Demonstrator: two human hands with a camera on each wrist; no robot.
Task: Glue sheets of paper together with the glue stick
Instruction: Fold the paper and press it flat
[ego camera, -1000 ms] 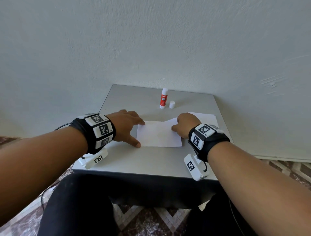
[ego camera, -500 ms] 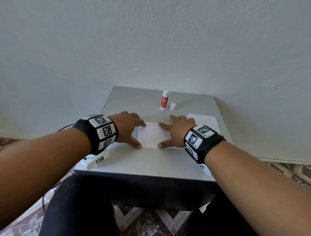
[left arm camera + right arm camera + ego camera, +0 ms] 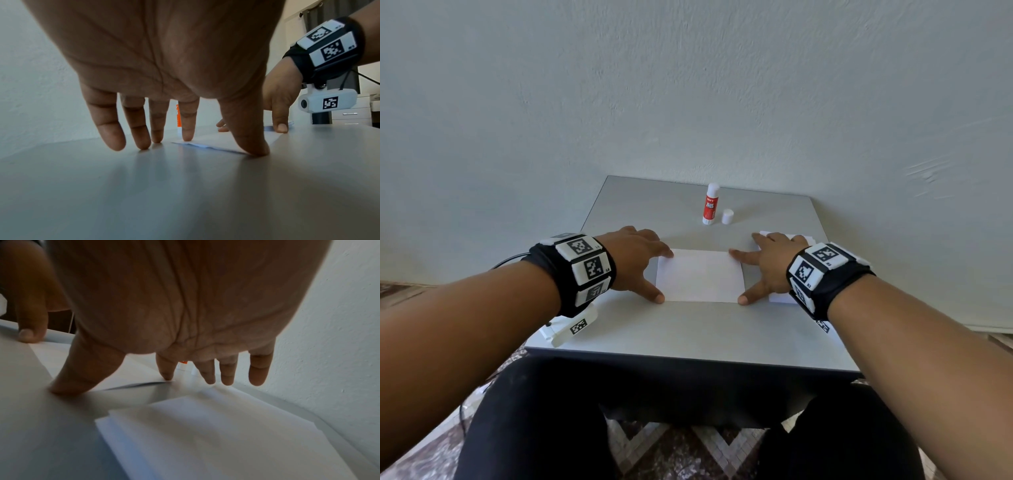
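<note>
From the head view, a white sheet of paper [image 3: 699, 276] lies flat on the grey bench [image 3: 688, 329]. The left hand [image 3: 635, 260] rests at the sheet's left edge and the right hand [image 3: 768, 265] at its right edge, both with fingers spread and straight, thumbs at the near corners. Under the right hand lies a stack of paper [image 3: 779, 296], partly hidden. Farther back the glue stick [image 3: 710, 204] stands upright with its white cap [image 3: 727, 216] standing just beside it, off the stick.

The left wrist view shows the left hand's fingers [image 3: 141, 129] apart and extended, tips down on the bench; the thumb and index tip touch the sheet's [image 3: 216, 142] left edge. The right hand [image 3: 277, 104] shows across the sheet, thumb pressed down.

The right wrist view, somewhat blurred, shows the right hand's fingers [image 3: 227, 371] spread and straight; the thumb and index tip press the sheet [image 3: 131, 369], whose right edge lifts slightly off the bench. The stack of paper [image 3: 205, 434] lies below the palm, edges fanned.
</note>
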